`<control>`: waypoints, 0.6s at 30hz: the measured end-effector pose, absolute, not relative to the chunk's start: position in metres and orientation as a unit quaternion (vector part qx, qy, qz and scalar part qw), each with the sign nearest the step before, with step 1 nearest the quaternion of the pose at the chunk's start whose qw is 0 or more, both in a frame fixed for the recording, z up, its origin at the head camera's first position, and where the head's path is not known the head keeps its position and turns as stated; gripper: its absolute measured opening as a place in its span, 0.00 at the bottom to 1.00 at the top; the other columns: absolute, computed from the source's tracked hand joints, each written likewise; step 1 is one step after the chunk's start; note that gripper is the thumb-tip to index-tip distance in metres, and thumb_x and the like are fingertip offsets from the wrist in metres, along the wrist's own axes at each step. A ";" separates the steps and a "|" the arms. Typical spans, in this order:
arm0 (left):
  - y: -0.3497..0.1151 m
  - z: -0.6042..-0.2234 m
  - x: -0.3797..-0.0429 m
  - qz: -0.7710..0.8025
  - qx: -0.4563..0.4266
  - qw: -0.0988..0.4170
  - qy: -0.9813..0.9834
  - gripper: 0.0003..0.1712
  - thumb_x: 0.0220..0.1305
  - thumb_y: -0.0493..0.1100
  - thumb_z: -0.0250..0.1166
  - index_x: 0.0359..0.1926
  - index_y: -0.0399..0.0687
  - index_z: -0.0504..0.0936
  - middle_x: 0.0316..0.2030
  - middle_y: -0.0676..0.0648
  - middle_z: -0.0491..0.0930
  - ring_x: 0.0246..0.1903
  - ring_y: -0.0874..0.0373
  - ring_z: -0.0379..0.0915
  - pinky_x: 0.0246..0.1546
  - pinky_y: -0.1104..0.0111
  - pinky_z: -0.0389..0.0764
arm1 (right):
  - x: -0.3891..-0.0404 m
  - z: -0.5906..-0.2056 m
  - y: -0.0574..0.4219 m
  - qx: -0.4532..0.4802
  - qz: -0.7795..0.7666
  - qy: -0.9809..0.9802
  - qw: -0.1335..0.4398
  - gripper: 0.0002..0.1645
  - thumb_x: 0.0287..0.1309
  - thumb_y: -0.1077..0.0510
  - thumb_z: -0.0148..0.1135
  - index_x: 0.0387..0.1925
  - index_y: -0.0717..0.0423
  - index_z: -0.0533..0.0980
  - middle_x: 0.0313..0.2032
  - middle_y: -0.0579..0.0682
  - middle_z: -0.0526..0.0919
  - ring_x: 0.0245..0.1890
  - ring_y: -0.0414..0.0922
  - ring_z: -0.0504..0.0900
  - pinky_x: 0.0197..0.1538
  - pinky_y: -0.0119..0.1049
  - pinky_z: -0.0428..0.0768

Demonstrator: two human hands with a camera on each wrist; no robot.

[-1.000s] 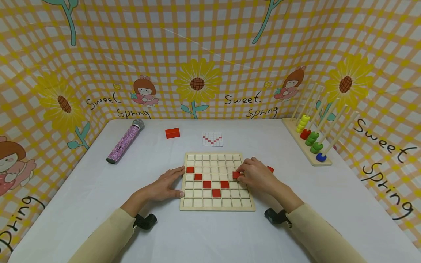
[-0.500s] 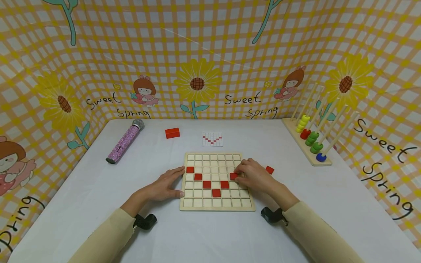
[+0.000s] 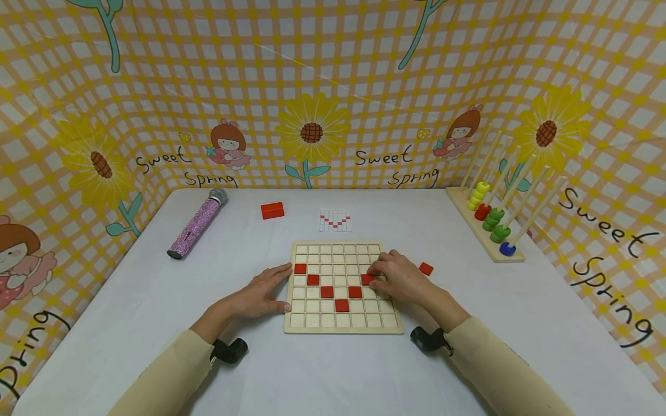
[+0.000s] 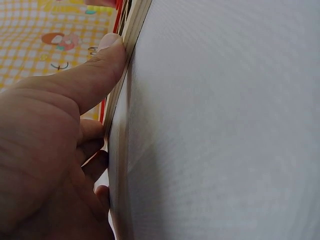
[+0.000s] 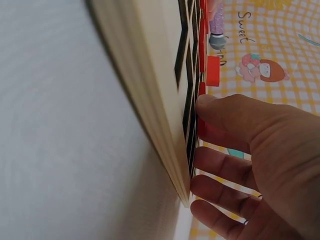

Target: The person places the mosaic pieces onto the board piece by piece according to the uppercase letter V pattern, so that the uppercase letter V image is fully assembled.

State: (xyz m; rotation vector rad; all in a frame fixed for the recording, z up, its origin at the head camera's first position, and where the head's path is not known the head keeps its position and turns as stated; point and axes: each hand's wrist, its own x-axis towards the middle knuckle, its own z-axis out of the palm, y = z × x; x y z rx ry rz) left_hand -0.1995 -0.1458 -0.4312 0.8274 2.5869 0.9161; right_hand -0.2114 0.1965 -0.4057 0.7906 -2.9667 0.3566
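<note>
A square wooden grid board (image 3: pixel 312 320) lies on the table in front of me. Several red square tiles (image 3: pixel 327 292) sit in its cells, stepping down from the left and up again toward the right. My left hand (image 3: pixel 262 293) rests against the board's left edge; the thumb (image 4: pixel 107 55) touches that edge in the left wrist view. Over the right part of the board, my right hand (image 3: pixel 404 279) pinches a red tile (image 3: pixel 366 279) at a cell up and right of the tile (image 3: pixel 355 292) beside it. Its thumb (image 5: pixel 220 107) overlaps that tile in the right wrist view.
One loose red tile (image 3: pixel 426 268) lies right of the board. Behind the board are a card (image 3: pixel 335 221) printed with a red V pattern and a red block (image 3: pixel 273 210). A glittery microphone (image 3: pixel 198 224) lies left; a peg abacus (image 3: pixel 486 225) with coloured beads stands right.
My right hand has slid slightly left with the red tile, into line over a cell, uncovering more of the loose tile on the right. The left hand has stayed put.
</note>
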 end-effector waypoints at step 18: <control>-0.147 -0.430 -0.199 0.311 0.281 0.142 0.897 0.49 0.58 0.52 0.66 0.72 0.40 0.51 0.74 0.43 0.47 0.73 0.41 0.41 0.70 0.43 0.47 | -0.211 -0.404 0.194 0.250 0.118 -0.961 0.025 0.13 0.49 0.51 0.71 0.37 0.51 0.83 0.37 0.48 0.81 0.39 0.46 0.71 0.42 0.38 0.72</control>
